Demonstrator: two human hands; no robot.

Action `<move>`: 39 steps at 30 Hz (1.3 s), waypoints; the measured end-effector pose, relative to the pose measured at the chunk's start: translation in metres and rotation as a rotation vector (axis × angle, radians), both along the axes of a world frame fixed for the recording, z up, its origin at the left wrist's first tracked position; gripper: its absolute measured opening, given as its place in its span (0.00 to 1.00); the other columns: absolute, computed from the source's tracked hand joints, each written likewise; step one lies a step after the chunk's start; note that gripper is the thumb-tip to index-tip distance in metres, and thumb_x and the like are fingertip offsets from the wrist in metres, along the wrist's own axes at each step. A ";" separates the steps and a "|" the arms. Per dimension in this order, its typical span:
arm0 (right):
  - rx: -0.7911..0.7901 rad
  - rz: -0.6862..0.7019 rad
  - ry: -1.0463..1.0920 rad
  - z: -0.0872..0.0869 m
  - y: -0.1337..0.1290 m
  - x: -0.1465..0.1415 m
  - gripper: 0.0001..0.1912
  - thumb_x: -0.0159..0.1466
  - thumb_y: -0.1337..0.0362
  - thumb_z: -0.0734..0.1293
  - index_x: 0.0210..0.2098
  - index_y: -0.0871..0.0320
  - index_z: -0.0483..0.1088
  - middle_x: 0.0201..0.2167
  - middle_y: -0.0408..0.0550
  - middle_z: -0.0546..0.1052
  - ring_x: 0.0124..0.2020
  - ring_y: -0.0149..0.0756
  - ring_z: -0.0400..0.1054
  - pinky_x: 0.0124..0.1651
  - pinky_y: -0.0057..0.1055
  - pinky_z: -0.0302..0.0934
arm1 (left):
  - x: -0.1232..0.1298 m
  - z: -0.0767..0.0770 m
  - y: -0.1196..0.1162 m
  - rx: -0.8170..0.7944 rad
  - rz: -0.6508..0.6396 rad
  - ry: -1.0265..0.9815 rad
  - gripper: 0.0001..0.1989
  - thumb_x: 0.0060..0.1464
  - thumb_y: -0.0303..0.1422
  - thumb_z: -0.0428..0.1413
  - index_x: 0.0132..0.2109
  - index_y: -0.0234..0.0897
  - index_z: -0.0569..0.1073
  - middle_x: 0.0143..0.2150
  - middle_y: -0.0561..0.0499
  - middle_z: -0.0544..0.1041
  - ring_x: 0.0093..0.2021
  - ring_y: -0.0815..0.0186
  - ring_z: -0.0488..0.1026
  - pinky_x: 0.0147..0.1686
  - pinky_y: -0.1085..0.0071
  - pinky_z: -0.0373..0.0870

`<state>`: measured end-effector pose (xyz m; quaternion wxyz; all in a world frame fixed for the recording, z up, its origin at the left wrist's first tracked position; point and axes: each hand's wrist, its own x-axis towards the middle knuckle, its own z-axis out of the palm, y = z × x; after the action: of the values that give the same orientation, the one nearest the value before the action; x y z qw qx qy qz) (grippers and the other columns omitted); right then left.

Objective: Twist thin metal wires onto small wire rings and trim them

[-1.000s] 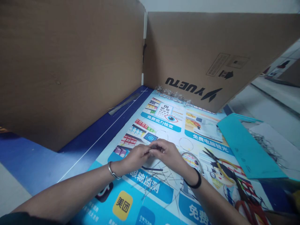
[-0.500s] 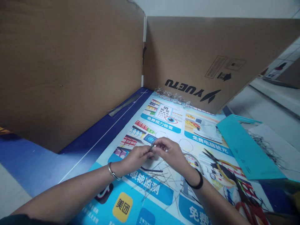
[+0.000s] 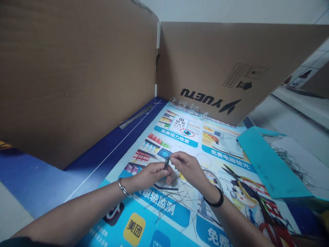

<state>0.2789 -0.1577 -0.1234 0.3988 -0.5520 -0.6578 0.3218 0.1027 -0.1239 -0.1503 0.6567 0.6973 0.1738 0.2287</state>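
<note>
My left hand (image 3: pixel 156 172) is closed round a small dark bundle that looks like thin wire (image 3: pixel 167 162), standing nearly upright between thumb and fingers. Beside its top end, the thumb and forefinger of my right hand (image 3: pixel 189 167) are pinched together; what they hold is too small to make out. Several thin loose wires (image 3: pixel 177 199) lie crisscrossed on the printed sheet below the hands. A longer dark strip (image 3: pixel 167 188) lies just under my left hand.
Scissors with red handles (image 3: pixel 260 202) lie on the right, beside a teal folder (image 3: pixel 269 164) bearing a wire tangle (image 3: pixel 290 161). Cardboard panels (image 3: pixel 102 68) stand left and behind. Straight wires (image 3: pixel 136 116) lie by the left panel; a clear, stringy heap (image 3: pixel 190 108) lies at the back.
My hands have drawn slightly apart. More of the dark bundle shows above my left hand, and it stands more upright.
</note>
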 end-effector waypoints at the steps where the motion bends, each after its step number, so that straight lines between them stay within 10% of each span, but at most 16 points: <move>1: -0.001 0.003 0.005 -0.001 0.000 0.000 0.07 0.62 0.61 0.62 0.32 0.55 0.70 0.29 0.43 0.74 0.32 0.32 0.68 0.36 0.27 0.61 | 0.000 0.000 0.000 -0.002 -0.012 -0.009 0.13 0.61 0.35 0.46 0.36 0.34 0.71 0.34 0.48 0.75 0.38 0.66 0.72 0.44 0.67 0.65; 39: 0.297 -0.016 -0.140 -0.010 -0.003 -0.004 0.02 0.58 0.68 0.66 0.32 0.56 0.70 0.28 0.44 0.71 0.29 0.30 0.65 0.32 0.28 0.61 | 0.001 -0.004 0.002 -0.043 0.016 -0.002 0.17 0.61 0.38 0.45 0.33 0.32 0.71 0.30 0.48 0.73 0.33 0.68 0.71 0.40 0.69 0.66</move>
<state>0.2746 -0.1606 -0.1329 0.4317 -0.5134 -0.7198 0.1784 0.1035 -0.1214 -0.1543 0.6698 0.6815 0.1837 0.2307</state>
